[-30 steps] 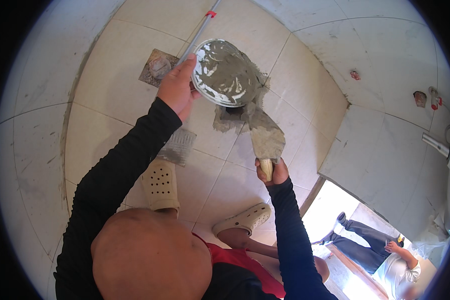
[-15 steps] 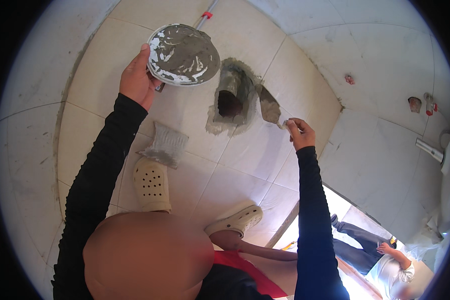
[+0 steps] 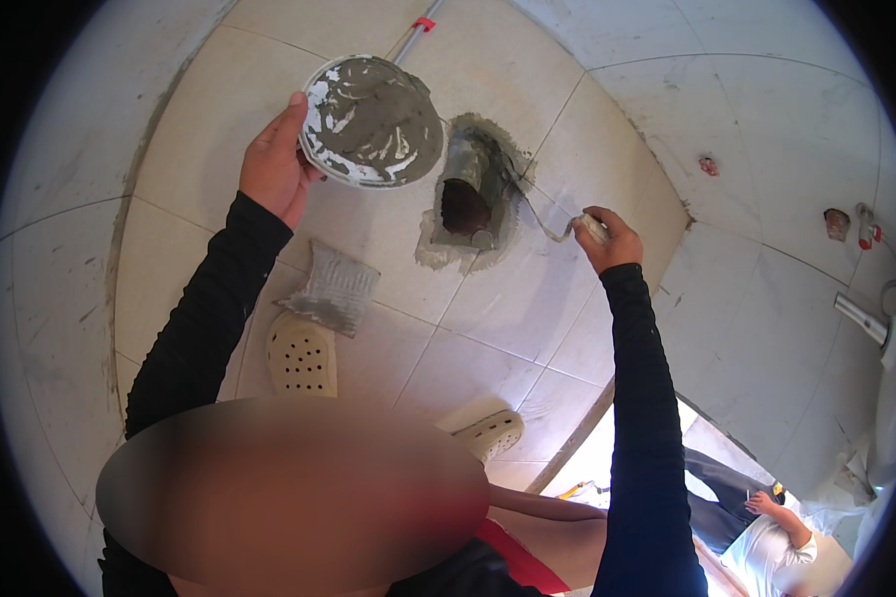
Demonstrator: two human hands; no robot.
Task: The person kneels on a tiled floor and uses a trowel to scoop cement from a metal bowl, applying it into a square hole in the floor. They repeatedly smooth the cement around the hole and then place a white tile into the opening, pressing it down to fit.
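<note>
My left hand point(image 3: 277, 164) grips the rim of a round white lid point(image 3: 321, 78). Wet grey mortar point(image 3: 383, 119) is spread over most of the lid, with white streaks showing through. Closed around the pale handle of a pointed trowel point(image 3: 593, 229) is my right hand point(image 3: 615, 247). The trowel's thin blade is seen nearly edge-on, its tip at the right edge of a rough hole point(image 3: 511, 204) in the tiled floor. Inside the hole are a rounded grey pipe-like form point(image 3: 476, 159) and a dark opening point(image 3: 463, 207). Whether mortar is on the blade cannot be made out.
A ridged grey pad point(image 3: 334, 287) lies beside one pale clog point(image 3: 303, 353); another clog point(image 3: 493, 435) is to its right. A metal rod with a red band point(image 3: 423, 24) lies beyond the lid. Taps point(image 3: 867, 229) project from the right wall. Another person point(image 3: 767, 537) is beyond the doorway.
The trowel has turned from showing its mortar-covered face to nearly edge-on at the hole's right edge. My right hand has rolled with it. The lid sits slightly lower in view.
</note>
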